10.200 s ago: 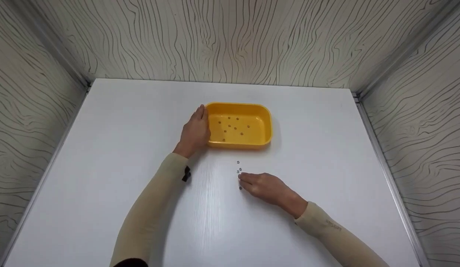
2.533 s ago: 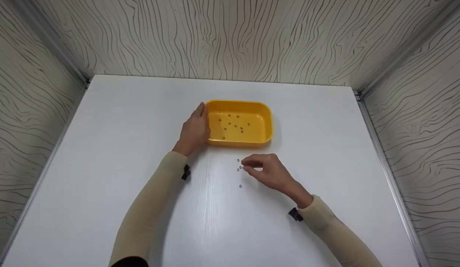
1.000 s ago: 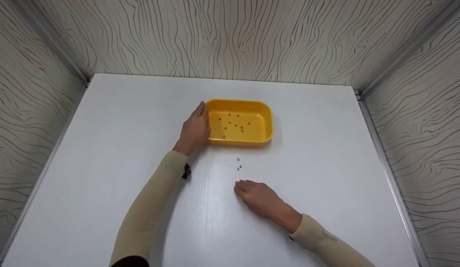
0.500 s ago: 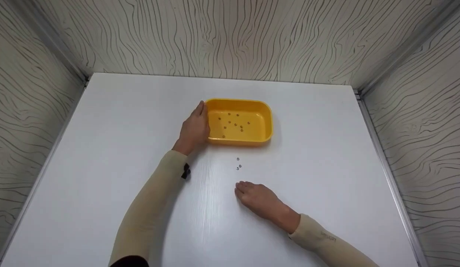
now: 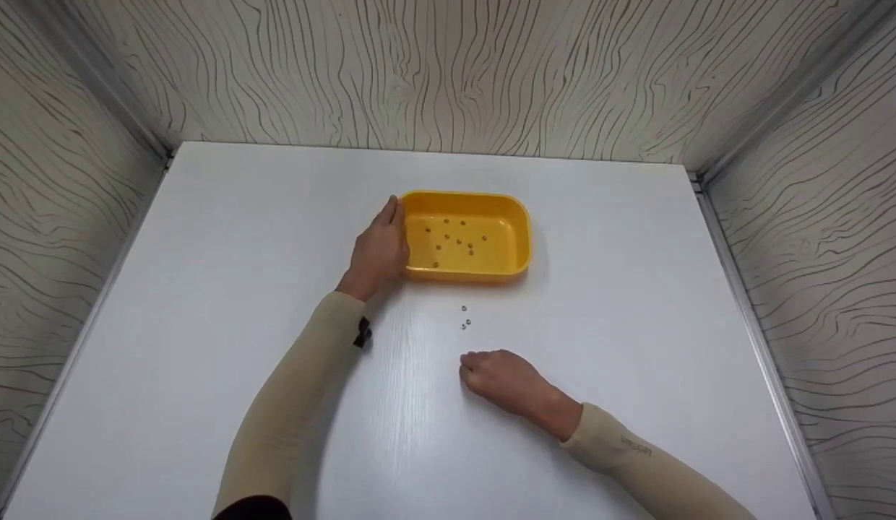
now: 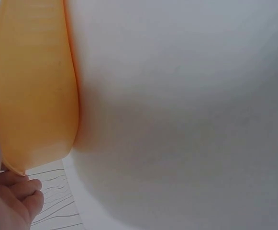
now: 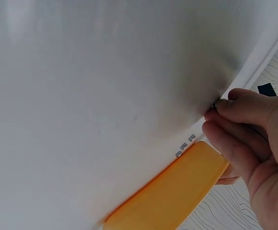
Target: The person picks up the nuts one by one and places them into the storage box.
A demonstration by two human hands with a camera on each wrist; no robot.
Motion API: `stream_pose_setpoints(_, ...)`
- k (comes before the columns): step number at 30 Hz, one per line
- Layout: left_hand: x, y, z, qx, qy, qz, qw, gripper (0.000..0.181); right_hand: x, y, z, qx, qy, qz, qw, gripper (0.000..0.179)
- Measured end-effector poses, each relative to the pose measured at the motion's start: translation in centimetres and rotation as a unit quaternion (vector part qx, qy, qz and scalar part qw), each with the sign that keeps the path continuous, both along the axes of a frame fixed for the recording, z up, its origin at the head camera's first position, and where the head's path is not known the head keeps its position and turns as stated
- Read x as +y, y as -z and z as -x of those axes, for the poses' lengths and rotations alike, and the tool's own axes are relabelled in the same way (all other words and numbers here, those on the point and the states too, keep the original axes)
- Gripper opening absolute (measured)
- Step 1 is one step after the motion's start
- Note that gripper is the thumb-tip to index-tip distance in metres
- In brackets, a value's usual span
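Observation:
My left hand (image 5: 379,249) holds the left end of a yellow plastic tray (image 5: 466,276); in the left wrist view, curled fingers (image 6: 21,191) sit at the rim of the tray (image 6: 38,86). Several small silver metal nuts (image 5: 459,242) lie scattered on its floor. My right hand (image 5: 506,379) is low over the white table, in front of the tray. In the right wrist view, thumb and forefinger of the right hand (image 7: 249,129) pinch a small dark piece, apparently a nut (image 7: 214,105), mostly covered by the fingertips.
Three loose nuts (image 5: 464,308) lie on the white table (image 5: 600,289) between the tray and my right hand. Wood-grain patterned panels (image 5: 448,79) enclose the table at the back and both sides.
One more nut lies in the tray than 10.2 s ago. Since 2.5 s ago my right hand has come down nearer me, over the closest nut, and its fingers have drawn together. The left hand stays put.

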State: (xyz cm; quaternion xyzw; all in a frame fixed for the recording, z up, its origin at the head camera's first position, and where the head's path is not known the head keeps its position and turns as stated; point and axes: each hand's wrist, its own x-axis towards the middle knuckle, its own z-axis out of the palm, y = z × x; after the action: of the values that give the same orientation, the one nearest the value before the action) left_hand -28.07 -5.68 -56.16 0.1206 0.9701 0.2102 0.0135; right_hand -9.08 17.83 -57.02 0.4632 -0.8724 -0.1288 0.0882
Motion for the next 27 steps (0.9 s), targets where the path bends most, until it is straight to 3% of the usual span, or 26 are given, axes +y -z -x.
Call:
stream_pose_setpoints(15, 0.09, 0.15, -0.01, 0.028, -0.003, 0.016, 0.9995, 0.058, 0.50, 0.41, 0.00, 0.031, -0.027, 0.018, 0.9990, 0.026)
stream_pose_setpoints(22, 0.07, 0.00, -0.15, 0.051, 0.001, 0.022, 0.9985, 0.055, 0.59, 0.32, 0.11, 0.022, -0.033, 0.032, 0.9987, 0.028)
stream_pose_setpoints(27, 0.10, -0.14, -0.19, 0.047, 0.001, 0.028, 0.9985, 0.056, 0.69, -0.10, 0.24, 0.017, -0.030, 0.041, 0.9986, 0.031)
